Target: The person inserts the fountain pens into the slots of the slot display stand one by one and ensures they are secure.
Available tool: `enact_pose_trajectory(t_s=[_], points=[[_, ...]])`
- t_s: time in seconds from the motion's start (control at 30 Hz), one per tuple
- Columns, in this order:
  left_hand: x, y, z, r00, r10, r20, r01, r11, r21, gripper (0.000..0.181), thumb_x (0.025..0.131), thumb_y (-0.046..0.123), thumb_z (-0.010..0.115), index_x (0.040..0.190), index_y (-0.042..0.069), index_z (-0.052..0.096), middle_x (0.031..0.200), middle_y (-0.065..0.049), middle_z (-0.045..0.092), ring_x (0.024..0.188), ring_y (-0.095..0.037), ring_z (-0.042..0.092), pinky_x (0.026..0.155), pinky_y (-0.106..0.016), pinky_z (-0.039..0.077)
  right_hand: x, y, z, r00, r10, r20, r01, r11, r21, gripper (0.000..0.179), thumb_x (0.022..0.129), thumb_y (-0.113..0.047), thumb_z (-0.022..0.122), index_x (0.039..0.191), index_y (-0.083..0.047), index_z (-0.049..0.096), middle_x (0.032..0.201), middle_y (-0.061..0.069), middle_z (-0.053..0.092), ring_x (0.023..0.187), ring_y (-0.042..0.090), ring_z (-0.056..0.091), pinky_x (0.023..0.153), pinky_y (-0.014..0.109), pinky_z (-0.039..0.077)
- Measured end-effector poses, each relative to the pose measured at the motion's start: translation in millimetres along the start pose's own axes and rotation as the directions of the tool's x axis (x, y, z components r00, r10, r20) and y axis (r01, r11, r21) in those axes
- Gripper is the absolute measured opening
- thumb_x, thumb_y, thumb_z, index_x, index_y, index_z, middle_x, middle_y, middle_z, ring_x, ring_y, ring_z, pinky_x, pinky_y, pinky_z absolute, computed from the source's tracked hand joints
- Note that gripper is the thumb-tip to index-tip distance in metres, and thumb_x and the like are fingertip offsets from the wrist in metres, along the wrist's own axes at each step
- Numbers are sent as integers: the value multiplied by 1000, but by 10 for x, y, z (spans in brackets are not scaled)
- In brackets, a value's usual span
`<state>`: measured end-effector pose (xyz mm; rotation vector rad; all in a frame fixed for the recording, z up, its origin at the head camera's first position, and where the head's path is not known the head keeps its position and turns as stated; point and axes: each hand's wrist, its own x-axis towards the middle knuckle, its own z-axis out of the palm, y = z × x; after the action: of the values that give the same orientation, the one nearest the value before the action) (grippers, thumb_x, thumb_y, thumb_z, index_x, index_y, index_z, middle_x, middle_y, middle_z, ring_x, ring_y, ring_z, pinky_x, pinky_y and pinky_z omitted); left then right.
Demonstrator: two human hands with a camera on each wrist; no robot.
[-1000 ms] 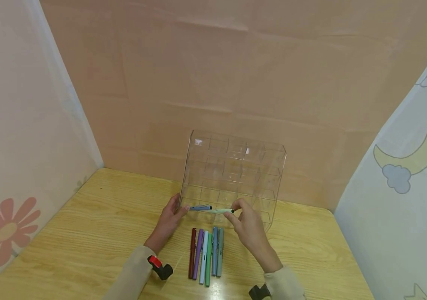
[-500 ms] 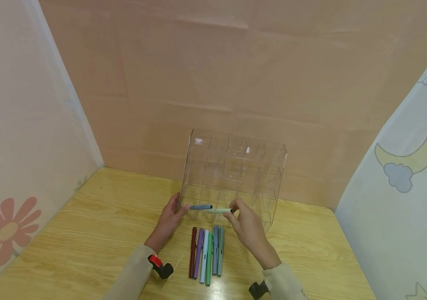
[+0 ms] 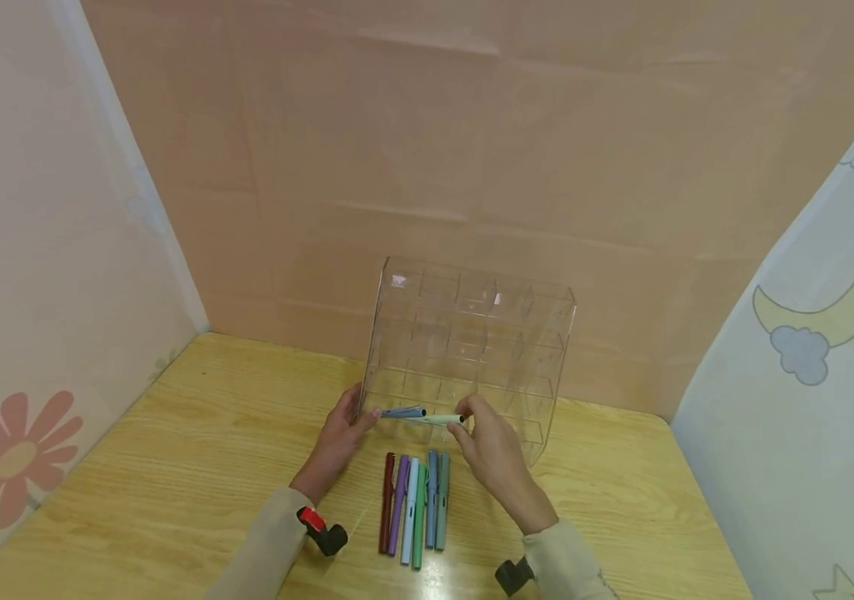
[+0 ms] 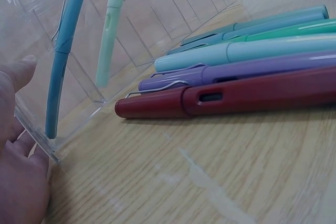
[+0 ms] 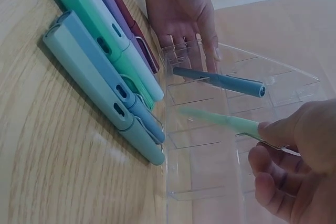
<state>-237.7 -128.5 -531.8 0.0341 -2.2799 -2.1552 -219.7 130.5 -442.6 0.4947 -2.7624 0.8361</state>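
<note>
A clear acrylic rack [image 3: 466,337] with rows of compartments leans upright on the table. At its lower left side my left hand [image 3: 335,437] grips the edge, thumb in front and fingers behind. A blue pen [image 4: 62,59] stands tilted in the bottom row's end compartment, close to that thumb. My right hand [image 3: 500,457] pinches a light green pen [image 5: 231,123] near its clip, between thumb and fingers. The light green pen's far end reaches into the bottom row beside the blue pen; whether it touches the compartment floor I cannot tell.
Several capped pens lie side by side before the rack: dark red [image 3: 387,504], purple [image 3: 398,507], light blue [image 3: 410,512], green [image 3: 418,517], blue [image 3: 431,500] and grey-green [image 3: 442,502]. A peach sheet [image 3: 427,150] hangs behind the wooden table [image 3: 232,433].
The light green pen and my right hand have shifted slightly left toward the blue pen. My left hand keeps its place on the rack's edge.
</note>
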Motion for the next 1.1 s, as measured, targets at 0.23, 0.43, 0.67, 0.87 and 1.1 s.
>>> enact_pose_trajectory(t_s=[0.23,0.43,0.67,0.87,1.1], points=[[1,14,0,1000,9,-2,-9,1000,9,73,109,23,62,169,6,24,175,-25,25,165,-44,21,135,-59,22,1,25,32,1000,-14,-2,14,1000,-13,21,98,-16,78,112,-14,63,86,-1,68,55,4,40,48,21,32],[7,10,-2,1000,8,-1,-8,1000,18,72,109,24,62,168,6,25,175,-24,26,165,-44,22,135,-60,22,11,24,38,1000,-28,7,28,1000,-11,22,97,-15,79,112,-15,63,70,-7,54,51,4,35,46,19,28],[3,-2,2,1000,11,-2,-11,1000,13,72,109,23,62,168,5,24,175,-25,25,165,-44,21,135,-59,22,26,36,65,999,-52,-7,51,998,-40,21,96,-12,80,111,-16,65,69,-5,62,49,3,37,44,19,29],[-6,-7,3,1000,5,-14,-5,1000,14,73,109,24,63,168,5,25,175,-24,26,165,-44,22,134,-60,23,26,38,74,1000,-21,20,21,1000,-15,21,96,-10,78,113,-16,66,69,-5,64,48,4,42,43,20,32],[6,1,0,1000,6,-11,-6,1000,17,74,108,26,64,168,6,25,175,-24,26,165,-44,23,134,-60,23,-12,60,27,996,85,29,-88,990,107,29,103,-28,72,126,-11,65,76,-2,65,47,6,44,40,22,35]])
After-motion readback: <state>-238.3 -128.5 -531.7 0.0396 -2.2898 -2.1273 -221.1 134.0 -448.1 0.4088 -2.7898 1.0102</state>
